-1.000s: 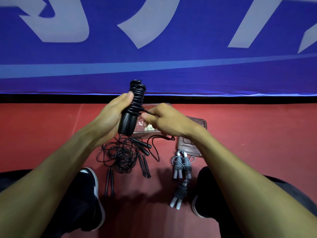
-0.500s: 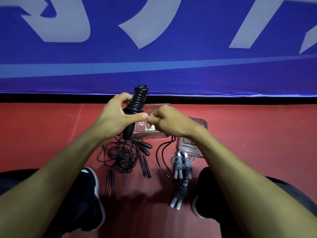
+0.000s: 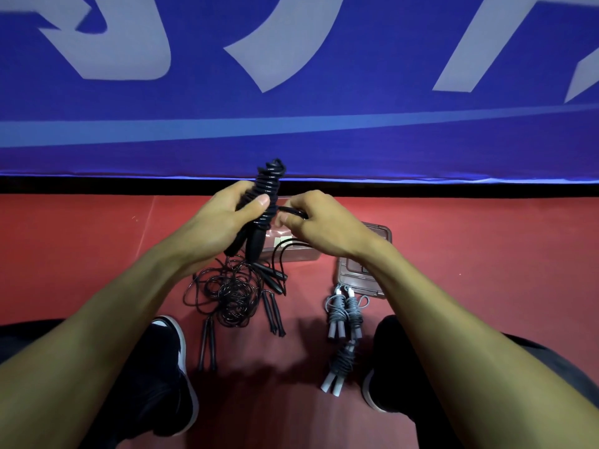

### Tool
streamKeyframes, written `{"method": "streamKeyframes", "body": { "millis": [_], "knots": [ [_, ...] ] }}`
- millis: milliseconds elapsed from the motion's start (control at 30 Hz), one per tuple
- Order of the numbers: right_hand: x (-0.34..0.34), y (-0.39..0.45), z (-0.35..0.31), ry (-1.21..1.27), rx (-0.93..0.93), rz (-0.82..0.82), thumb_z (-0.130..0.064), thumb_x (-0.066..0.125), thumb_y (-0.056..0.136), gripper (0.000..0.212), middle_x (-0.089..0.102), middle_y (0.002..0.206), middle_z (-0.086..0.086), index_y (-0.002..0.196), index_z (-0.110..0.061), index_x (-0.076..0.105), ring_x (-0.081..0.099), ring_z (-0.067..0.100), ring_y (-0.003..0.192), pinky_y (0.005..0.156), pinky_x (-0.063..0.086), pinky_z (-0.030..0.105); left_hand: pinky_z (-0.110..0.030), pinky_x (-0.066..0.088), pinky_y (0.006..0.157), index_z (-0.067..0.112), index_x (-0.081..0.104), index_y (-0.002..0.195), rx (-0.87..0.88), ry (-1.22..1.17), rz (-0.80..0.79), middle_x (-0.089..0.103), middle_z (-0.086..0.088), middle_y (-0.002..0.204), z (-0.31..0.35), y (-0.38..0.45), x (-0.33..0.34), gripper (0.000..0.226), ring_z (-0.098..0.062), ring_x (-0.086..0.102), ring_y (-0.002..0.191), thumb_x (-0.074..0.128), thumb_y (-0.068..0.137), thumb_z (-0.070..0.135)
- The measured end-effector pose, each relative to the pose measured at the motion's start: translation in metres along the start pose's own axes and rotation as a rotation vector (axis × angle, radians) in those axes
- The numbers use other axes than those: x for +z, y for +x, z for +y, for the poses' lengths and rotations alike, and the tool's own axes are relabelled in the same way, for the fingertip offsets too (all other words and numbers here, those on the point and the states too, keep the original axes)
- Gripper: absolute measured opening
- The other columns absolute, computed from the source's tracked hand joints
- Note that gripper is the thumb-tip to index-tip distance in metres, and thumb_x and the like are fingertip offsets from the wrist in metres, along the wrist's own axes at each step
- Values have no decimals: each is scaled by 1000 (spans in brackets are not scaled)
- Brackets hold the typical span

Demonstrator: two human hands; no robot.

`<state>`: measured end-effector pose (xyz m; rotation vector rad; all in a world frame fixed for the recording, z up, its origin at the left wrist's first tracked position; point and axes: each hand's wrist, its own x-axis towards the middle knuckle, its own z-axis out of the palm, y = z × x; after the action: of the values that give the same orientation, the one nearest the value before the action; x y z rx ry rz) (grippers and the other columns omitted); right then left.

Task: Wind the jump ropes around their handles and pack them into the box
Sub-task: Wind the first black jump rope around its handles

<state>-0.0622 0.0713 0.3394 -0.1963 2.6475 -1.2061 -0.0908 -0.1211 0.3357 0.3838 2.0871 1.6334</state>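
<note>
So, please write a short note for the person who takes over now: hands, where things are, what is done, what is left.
Left hand grips the black rope bundle, held up, cord wound around its handles.
Right hand pinches the loose cord end; a short loop hangs below.
Box sits on the red floor behind the hands, its lid beside it.
Done: gray ropes lie wound on the floor.
Left: finish this winding, untangle and wind the black ropes in the pile, pack all the ropes into the box.
</note>
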Motion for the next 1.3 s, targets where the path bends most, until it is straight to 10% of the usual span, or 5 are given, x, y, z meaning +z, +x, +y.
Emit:
{"method": "streamKeyframes", "body": {
  "millis": [200,400,700,900,1300],
  "knots": [
    [0,0,-1,-54,32,35,-21,60,100,26,50,58,-6,79,-7,67,47,1,49,49,33,15,-22,49,78,25,62,92,88,52,109,71,6,91,2,0,1,29,-6,66,80,82,75,37],
    [1,2,0,-125,40,36,-25,61,99,27,60,67,2,84,-5,71,51,12,60,49,33,19,-58,55,89,28,55,94,88,111,86,67,-6,105,0,-3,4,44,-33,69,89,83,65,46],
    [-2,-4,-5,-131,-12,-1,-21,58,100,19,53,62,-11,81,-18,59,50,3,57,50,35,14,-32,54,73,23,55,112,21,5,33,71,-3,102,-4,-1,7,58,-14,70,82,83,65,44],
    [-1,-2,-1,-175,46,17,-14,57,94,13,69,81,13,89,-5,65,62,32,78,65,46,38,-23,50,77,11,65,121,30,-78,-153,70,3,96,-2,-3,11,37,-9,63,85,67,87,25],
    [-1,0,2,-180,65,1,-27,57,102,32,71,77,16,84,-3,66,65,29,73,65,50,36,-42,60,68,9,56,100,15,-33,169,71,-15,95,-8,4,3,35,-29,71,77,82,82,24]
  ]
}}
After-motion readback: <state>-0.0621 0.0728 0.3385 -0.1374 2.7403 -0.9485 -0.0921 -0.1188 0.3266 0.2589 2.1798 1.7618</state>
